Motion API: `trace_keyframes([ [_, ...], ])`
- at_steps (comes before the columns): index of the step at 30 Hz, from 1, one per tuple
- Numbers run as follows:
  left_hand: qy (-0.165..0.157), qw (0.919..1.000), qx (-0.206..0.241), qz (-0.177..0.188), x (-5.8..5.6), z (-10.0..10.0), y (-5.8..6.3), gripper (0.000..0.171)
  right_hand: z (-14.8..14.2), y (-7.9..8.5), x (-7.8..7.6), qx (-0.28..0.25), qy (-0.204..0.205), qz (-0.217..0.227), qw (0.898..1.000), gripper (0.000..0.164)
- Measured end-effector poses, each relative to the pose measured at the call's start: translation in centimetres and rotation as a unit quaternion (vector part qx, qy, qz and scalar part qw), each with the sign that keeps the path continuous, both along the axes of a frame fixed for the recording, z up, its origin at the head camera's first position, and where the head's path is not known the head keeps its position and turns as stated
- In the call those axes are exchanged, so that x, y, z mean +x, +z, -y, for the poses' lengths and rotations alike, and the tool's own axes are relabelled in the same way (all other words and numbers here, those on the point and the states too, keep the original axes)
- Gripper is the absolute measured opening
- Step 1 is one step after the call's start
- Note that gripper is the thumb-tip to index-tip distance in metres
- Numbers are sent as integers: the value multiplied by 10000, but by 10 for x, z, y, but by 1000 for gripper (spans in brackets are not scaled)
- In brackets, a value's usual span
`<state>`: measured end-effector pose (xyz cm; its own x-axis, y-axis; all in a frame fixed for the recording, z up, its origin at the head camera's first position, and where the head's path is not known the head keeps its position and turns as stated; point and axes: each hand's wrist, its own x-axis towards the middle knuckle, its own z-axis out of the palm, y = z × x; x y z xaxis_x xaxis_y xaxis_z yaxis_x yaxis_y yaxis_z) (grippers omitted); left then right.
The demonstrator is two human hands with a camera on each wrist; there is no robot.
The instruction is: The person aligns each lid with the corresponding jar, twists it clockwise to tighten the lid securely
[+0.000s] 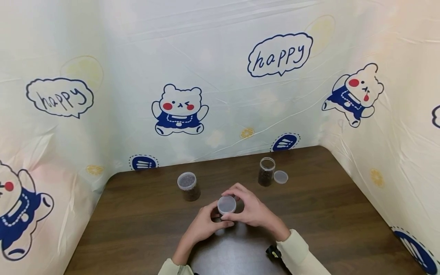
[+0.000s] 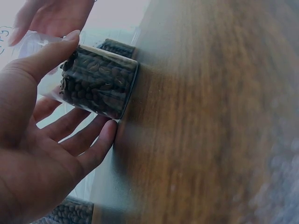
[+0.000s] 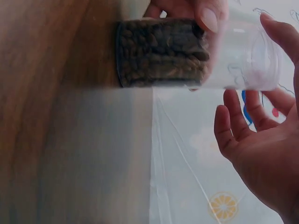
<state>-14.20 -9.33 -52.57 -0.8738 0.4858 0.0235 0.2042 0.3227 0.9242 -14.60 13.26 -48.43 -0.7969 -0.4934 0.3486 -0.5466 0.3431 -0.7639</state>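
Between both hands a clear plastic jar (image 2: 100, 81), about half filled with dark brown beans, stands upright close over the table. A translucent round lid (image 1: 226, 204) covers its top in the head view. My left hand (image 1: 205, 224) grips the jar's body, thumb on the near side and fingers round the other. Up at the lid, my right hand (image 1: 253, 209) holds the rim between thumb and fingers. From the right wrist view, that hand's fingers (image 3: 238, 116) curve beside the jar's clear upper part, above the beans.
A lidded jar (image 1: 189, 187) of dark contents stands at the back left. Farther back on the right is an uncovered jar (image 1: 266, 173), part filled, with a loose lid (image 1: 280, 177) lying beside it. The brown wooden table (image 1: 137, 229) meets a printed curtain (image 1: 220, 76) behind and at the sides.
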Motion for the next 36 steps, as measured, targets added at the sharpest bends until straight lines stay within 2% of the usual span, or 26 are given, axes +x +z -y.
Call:
trace_keyframes([
  [3,20,10000,-41,-7,0,0,0,57,3,-1,1,36,-110,-129,9998,55],
  [6,43,10000,-62,-27,0,0,1,57,2,-1,1,96,-103,-162,9998,63],
  [12,46,9999,-106,-77,0,-1,0,54,-8,3,0,162,239,-49,9996,75],
  [17,8,9999,-69,-80,-1,-1,0,55,-13,6,0,228,442,183,9986,72],
  [27,-41,9999,-105,-69,0,0,0,54,-11,8,1,185,491,213,9984,62],
  [36,12,9999,-110,-95,-1,0,-2,56,-2,1,-1,44,311,-248,9992,58],
])
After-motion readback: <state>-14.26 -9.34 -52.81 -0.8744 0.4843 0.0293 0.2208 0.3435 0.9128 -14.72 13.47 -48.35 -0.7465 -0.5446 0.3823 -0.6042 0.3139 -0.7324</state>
